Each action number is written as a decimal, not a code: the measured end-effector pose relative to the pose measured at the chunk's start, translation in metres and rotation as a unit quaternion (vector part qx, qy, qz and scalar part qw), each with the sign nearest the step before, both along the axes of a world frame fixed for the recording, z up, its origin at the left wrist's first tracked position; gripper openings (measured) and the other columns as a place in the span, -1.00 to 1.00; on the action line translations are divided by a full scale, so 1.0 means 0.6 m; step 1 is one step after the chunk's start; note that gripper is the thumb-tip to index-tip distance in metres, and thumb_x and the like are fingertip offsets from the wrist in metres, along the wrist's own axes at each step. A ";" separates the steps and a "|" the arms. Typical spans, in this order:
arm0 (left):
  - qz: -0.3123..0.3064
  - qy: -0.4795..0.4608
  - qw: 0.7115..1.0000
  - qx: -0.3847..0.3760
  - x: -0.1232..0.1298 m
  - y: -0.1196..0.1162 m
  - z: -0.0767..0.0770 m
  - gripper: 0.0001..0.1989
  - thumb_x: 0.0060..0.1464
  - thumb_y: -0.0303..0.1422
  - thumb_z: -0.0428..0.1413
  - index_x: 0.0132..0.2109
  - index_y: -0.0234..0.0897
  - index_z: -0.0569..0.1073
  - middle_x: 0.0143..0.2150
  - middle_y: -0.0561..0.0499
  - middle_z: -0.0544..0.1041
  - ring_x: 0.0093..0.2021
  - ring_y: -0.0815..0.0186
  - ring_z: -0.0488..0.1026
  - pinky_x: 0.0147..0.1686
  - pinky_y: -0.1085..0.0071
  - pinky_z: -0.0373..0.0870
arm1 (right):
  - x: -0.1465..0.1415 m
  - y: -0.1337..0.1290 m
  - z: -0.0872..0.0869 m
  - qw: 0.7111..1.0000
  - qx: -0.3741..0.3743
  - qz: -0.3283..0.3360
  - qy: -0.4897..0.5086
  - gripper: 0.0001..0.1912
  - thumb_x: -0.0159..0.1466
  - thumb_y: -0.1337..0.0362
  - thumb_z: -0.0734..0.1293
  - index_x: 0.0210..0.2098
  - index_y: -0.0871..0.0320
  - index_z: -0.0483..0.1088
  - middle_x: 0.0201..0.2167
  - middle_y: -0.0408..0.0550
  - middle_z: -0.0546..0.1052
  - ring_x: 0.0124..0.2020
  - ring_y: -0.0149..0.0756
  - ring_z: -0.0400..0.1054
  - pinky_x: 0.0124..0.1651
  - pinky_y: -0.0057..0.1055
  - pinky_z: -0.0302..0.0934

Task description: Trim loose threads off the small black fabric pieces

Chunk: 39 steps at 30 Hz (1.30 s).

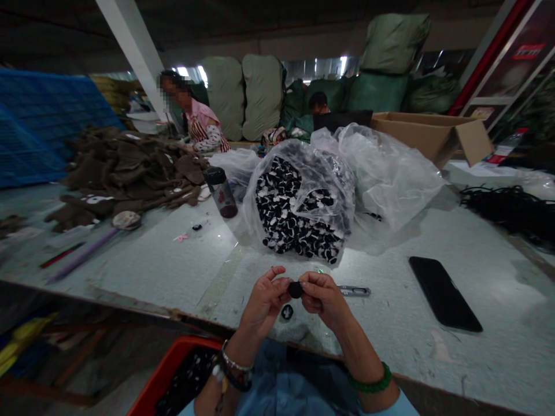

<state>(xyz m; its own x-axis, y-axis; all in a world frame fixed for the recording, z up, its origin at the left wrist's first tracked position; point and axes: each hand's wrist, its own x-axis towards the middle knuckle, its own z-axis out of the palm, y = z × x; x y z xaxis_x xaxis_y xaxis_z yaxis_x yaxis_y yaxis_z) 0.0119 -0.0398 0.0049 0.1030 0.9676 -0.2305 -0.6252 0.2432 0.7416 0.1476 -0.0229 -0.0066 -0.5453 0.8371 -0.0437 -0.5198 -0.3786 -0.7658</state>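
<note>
Between my two hands, above the table's near edge, is a small round black piece (pixel 295 289). My left hand (pixel 267 297) pinches its left side with thumb and forefinger. On its right side, my right hand (pixel 321 297) grips it with the fingertips, the other fingers curled. A similar black piece with a white mark (pixel 287 312) lies on the table just below my hands. Beside my right hand rests a slim metal tool (pixel 354 291), partly hidden by the hand. Just beyond stands a clear plastic bag (pixel 303 202) full of small black-and-white pieces.
A black phone (pixel 446 294) lies to the right, black cords (pixel 511 208) behind it. Further back are a cardboard box (pixel 416 130), a dark tumbler (pixel 221 193) and a brown fabric heap (pixel 134 167). A co-worker (pixel 202 124) is behind the heap. An orange bin (pixel 162 375) stands below the table edge.
</note>
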 end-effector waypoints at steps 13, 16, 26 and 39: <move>0.099 -0.014 0.994 0.036 0.011 0.004 -0.003 -0.68 -0.24 -0.59 0.12 -0.31 -0.24 0.20 -0.54 0.16 0.40 -0.50 0.53 0.33 -0.45 0.62 0.22 | -0.020 -0.009 0.000 0.994 -0.062 0.003 0.086 -0.86 0.09 0.32 0.26 -0.54 0.24 0.24 -0.78 -0.34 0.05 -0.78 -0.67 -0.23 -0.77 -0.69 -0.32; 0.064 -0.047 0.997 -0.021 0.013 0.000 0.002 -0.63 -0.29 -0.61 0.13 -0.29 -0.26 0.20 -0.55 0.16 0.38 -0.52 0.51 0.33 -0.46 0.60 0.23 | -0.015 -0.008 -0.007 0.994 -0.051 0.006 0.094 -0.89 0.08 0.35 0.27 -0.54 0.24 0.26 -0.80 -0.34 0.06 -0.79 -0.67 -0.23 -0.78 -0.69 -0.31; -0.039 -0.092 0.991 -0.091 0.001 0.000 -0.005 -0.65 -0.28 -0.59 0.13 -0.27 -0.30 0.25 -0.60 0.16 0.26 -0.69 0.57 0.16 -0.71 0.64 0.05 | -0.013 -0.014 -0.011 0.993 -0.071 -0.010 0.092 -0.90 0.05 0.36 0.28 -0.57 0.24 0.27 -0.81 -0.34 0.06 -0.80 -0.67 -0.24 -0.79 -0.70 -0.31; -0.041 -0.118 0.985 -0.115 -0.007 0.003 -0.013 -0.76 -0.21 -0.56 0.10 -0.30 -0.34 0.30 -0.67 0.20 0.18 -0.74 0.63 0.05 -0.77 0.70 -0.03 | -0.023 -0.011 -0.017 0.993 -0.090 0.029 0.076 -0.84 0.01 0.29 0.32 -0.56 0.23 0.24 -0.81 -0.37 0.04 -0.79 -0.67 -0.25 -0.78 -0.70 -0.34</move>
<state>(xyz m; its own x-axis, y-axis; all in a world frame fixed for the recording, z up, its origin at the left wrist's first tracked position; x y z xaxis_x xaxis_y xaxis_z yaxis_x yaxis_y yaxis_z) 0.0076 -0.0382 -0.0030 0.2557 0.8785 -0.4035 -0.7451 0.4450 0.4968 0.1336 -0.0295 -0.0166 -0.6038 0.7904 -0.1030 -0.5982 -0.5348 -0.5968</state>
